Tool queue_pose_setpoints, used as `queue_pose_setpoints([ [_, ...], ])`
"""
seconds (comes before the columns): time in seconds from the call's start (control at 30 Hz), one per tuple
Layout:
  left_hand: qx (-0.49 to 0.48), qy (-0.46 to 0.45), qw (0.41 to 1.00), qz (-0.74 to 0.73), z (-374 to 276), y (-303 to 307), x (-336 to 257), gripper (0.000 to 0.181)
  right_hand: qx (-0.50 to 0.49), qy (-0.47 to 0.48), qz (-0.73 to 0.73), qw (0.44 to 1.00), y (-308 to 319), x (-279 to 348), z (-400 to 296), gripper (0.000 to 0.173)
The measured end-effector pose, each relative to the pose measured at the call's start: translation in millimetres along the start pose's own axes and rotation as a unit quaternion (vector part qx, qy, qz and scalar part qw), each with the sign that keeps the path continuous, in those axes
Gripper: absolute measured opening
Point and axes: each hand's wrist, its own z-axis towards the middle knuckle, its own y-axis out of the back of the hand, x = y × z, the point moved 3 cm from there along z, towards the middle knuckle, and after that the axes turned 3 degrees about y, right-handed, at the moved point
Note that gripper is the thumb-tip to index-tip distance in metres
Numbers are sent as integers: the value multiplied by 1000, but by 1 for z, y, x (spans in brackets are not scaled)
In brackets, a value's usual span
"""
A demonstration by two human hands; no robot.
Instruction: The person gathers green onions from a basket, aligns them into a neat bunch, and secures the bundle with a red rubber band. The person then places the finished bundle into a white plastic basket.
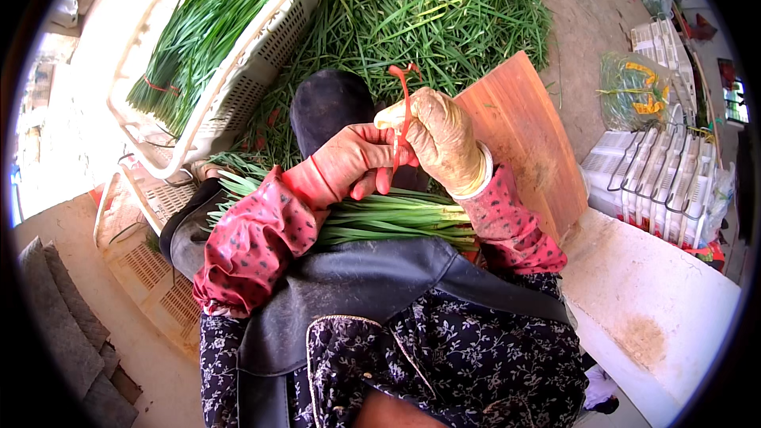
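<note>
My left hand, in a thin reddish glove, and my right hand, in a worn yellowish glove, meet in front of me. Between them they pinch a red tie strip, its upper end looping above the fingers. Below the hands, a bunch of green garlic chives lies across the black apron on my lap, leaves to the left and pale stem ends to the right. My left forearm covers part of the bunch. Whether a tie goes round it cannot be seen.
A white plastic crate with red-tied chives stands at upper left. Loose green leaves are heaped ahead. A wooden board leans at right beside a white slab. Stacked white crates and a bagged bundle stand farther right.
</note>
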Motion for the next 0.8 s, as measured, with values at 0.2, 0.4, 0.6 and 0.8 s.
queue_pose_setpoints([
  [0.2,-116,-106,985,65,-2,-6,-12,20,-28,-94,95,991,-5,-11,-3,22],
  [0.4,-304,-324,879,173,-3,2,3,23,-38,-218,233,947,-25,-21,-8,28],
  [0.6,-364,-457,657,476,-18,-8,-16,37,-2,-296,410,863,-36,-35,-22,29],
  [0.8,-211,-465,840,182,-8,-6,-8,22,-24,-305,403,863,-36,-21,-10,22],
])
